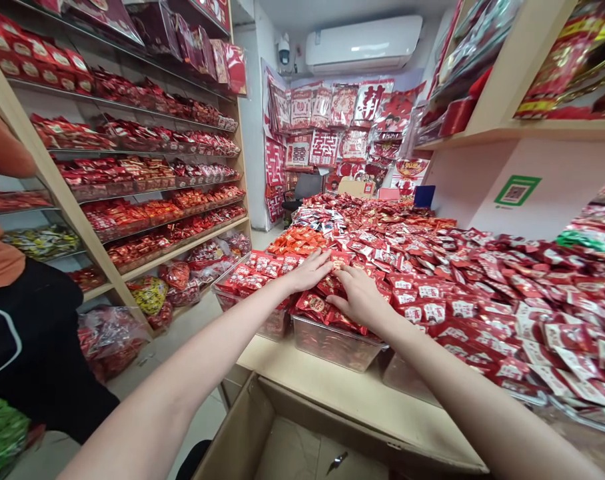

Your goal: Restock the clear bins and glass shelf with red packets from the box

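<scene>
Both hands rest on a heap of small red wrapped packets (313, 305) in a clear plastic bin (332, 343) at the table's front edge. My left hand (308, 270) lies palm down toward the back of the bin, its fingers stretched out over the packets. To its right, my right hand (356, 292) touches the same heap, with fingers extended and thumb apart. Neither hand grips a packet that I can see; what lies under the palms is hidden. More red packets (250, 272) fill the bin on the left, and orange-red ones (298, 240) lie just behind.
An open cardboard box (302, 407) stands below the table edge (277, 360). Bins of red packets (462, 310) spread to the right and back. Shelves (182, 257) of packets line the left. A person in dark trousers (37, 340) stands at the far left.
</scene>
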The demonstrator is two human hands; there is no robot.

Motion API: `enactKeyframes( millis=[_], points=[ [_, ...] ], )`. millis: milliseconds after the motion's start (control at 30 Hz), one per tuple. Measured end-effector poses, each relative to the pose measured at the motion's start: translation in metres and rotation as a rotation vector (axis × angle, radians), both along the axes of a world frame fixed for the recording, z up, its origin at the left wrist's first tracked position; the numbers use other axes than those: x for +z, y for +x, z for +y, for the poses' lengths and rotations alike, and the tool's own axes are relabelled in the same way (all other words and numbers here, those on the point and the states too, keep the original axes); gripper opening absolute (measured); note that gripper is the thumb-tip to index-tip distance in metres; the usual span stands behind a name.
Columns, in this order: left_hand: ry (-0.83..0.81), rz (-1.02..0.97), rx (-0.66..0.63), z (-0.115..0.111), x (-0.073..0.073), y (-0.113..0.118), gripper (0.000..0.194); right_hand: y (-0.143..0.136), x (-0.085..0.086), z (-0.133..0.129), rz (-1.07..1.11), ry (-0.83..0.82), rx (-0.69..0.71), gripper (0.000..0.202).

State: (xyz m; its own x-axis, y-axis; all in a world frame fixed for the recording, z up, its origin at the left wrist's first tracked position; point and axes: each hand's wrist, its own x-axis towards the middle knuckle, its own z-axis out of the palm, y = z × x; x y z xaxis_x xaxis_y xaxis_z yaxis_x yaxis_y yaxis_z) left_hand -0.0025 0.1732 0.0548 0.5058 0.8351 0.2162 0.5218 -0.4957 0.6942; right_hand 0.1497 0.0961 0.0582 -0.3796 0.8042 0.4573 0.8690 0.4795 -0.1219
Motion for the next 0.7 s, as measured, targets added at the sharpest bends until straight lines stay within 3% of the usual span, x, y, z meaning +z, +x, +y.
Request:
enactKeyframes(
  millis=[200,467,567,700],
  points=[
    [0.019,0.043,0.002,0.004,0.001,0.000,0.061,0.008,0.006,0.004,0.014,-0.016,0.007,0.041],
    [0.095,0.060,-0.042,0.036,0.030,0.017,0.047,0.026,0.036,0.043,0.013,-0.093,0.056,0.040],
    [0.120,0.067,-0.057,0.051,0.037,0.027,0.040,0.023,0.038,0.056,-0.024,-0.139,0.102,0.036],
    [0.144,0.062,-0.060,0.061,0.034,0.035,0.042,0.023,0.035,0.066,-0.038,-0.156,0.069,0.031]
  ],
)
